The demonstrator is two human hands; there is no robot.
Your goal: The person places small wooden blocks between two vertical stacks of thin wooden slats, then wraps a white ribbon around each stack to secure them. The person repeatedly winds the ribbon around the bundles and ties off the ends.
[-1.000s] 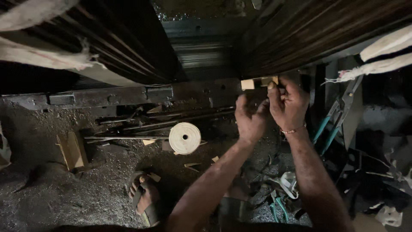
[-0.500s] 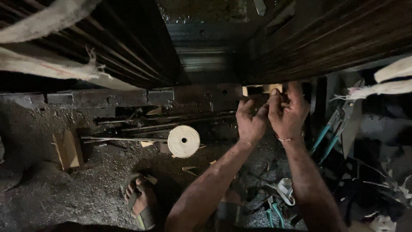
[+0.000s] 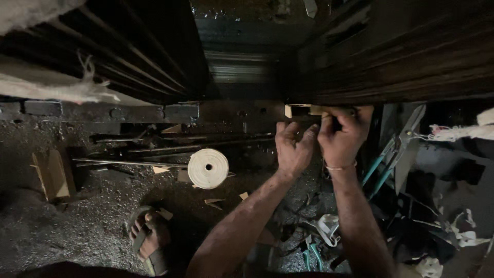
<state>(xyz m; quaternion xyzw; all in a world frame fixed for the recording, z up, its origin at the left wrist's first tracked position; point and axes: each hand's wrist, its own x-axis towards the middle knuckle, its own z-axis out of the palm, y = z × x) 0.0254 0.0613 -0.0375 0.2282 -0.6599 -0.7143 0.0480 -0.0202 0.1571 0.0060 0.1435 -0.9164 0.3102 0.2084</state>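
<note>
— What do the hands have?
— The right hand (image 3: 342, 138) has its grip closed on a small pale wooden block (image 3: 301, 109) under the dark ribbed panel (image 3: 401, 56); the left hand (image 3: 292, 149) touches just below, fingers curled, holding nothing clear.
— Nearby?
— A cream tape roll (image 3: 208, 168) lies on the gritty floor (image 3: 77, 226), left.

The gritty dirt floor (image 3: 77, 231) carries a pale tape roll (image 3: 208, 168), thin metal rods (image 3: 128, 162), wood scraps (image 3: 213, 202) and a small wooden block (image 3: 50, 175).
</note>
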